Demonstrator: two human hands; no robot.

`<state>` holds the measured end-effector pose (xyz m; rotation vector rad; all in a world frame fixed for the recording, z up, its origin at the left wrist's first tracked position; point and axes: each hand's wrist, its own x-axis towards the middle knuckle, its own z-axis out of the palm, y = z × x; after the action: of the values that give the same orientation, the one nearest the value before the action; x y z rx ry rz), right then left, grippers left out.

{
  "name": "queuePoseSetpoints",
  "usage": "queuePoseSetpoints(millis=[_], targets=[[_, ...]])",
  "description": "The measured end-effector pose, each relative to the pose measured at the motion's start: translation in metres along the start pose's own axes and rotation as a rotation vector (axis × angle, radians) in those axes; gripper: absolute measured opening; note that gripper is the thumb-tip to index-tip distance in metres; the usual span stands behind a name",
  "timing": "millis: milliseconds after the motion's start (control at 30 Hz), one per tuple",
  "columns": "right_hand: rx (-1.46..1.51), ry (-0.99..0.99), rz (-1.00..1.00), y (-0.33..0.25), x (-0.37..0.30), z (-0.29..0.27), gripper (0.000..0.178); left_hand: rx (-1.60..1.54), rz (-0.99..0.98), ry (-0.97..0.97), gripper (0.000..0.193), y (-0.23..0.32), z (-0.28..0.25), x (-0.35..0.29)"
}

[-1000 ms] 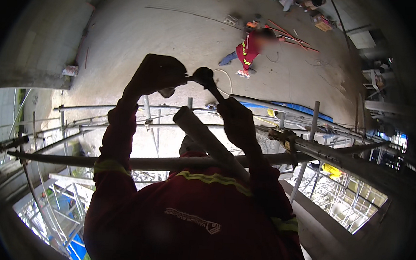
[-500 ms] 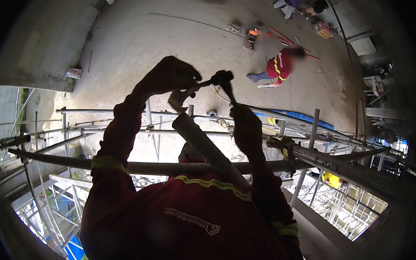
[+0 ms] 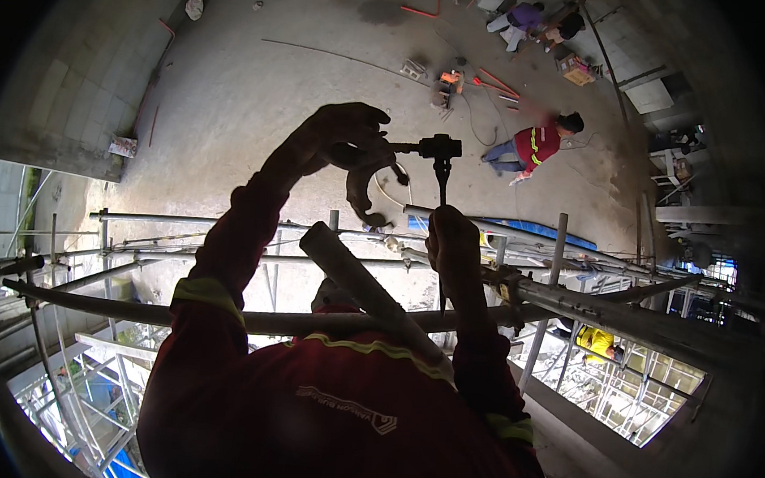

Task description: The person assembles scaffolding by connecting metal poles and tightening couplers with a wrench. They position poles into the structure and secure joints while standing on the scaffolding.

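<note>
My left hand (image 3: 335, 136) is raised, its fingers closed around a dark scaffold clamp (image 3: 359, 192) whose curved jaws hang below the palm. A bolt sticks out of the clamp toward the right. On the end of that bolt sits the head of a ratchet wrench (image 3: 442, 147). My right hand (image 3: 456, 243) grips the wrench's handle, with the pointed tail showing below the fist. Under both hands a slanting grey scaffold pipe (image 3: 349, 268) ends close below the clamp, apart from it. Both hands are backlit, so finger detail is dark.
A long pipe (image 3: 108, 305) runs crosswise below my forearms. More scaffold tubes with couplers (image 3: 509, 285) stand at the right. A person in a red jacket (image 3: 536, 145) is on the concrete floor (image 3: 324, 73); another in yellow (image 3: 595, 341) is lower right.
The wrench head has swung level with the bolt and shifted right. The clamp's jaws now hang lower and more open from my left hand. The red-jacketed person appears farther right.
</note>
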<state>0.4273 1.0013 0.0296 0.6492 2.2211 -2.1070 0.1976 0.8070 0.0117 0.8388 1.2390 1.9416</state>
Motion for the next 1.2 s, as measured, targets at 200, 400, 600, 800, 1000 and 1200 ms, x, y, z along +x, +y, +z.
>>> queuePoseSetpoints(millis=[200, 400, 600, 800, 1000, 1200], targets=[[0.692, -0.284, 0.207, -0.007, -0.009, -0.009, 0.034, -0.830, -0.040, -0.297, 0.082, -0.032, 0.026, -0.008], [1.451, -0.703, 0.334, -0.015, -0.024, -0.007, 0.030, -0.481, 0.173, -0.117, 0.084, -0.019, 0.050, -0.014], [0.526, -0.098, 0.042, -0.039, -0.041, -0.005, 0.040, 0.072, 0.102, -0.104, 0.050, 0.024, 0.054, -0.004], [1.020, -0.391, 0.102, -0.030, -0.039, 0.002, 0.037, -0.519, 0.042, -0.146, 0.044, 0.046, 0.086, -0.002], [1.084, -0.343, 0.217, -0.015, -0.048, -0.008, 0.036, 0.514, 0.470, -0.204, 0.032, 0.045, 0.071, 0.020], [0.950, -0.472, 0.062, -0.036, -0.066, -0.031, 0.034, 0.210, 0.114, -0.377, 0.041, 0.053, 0.062, 0.016]])
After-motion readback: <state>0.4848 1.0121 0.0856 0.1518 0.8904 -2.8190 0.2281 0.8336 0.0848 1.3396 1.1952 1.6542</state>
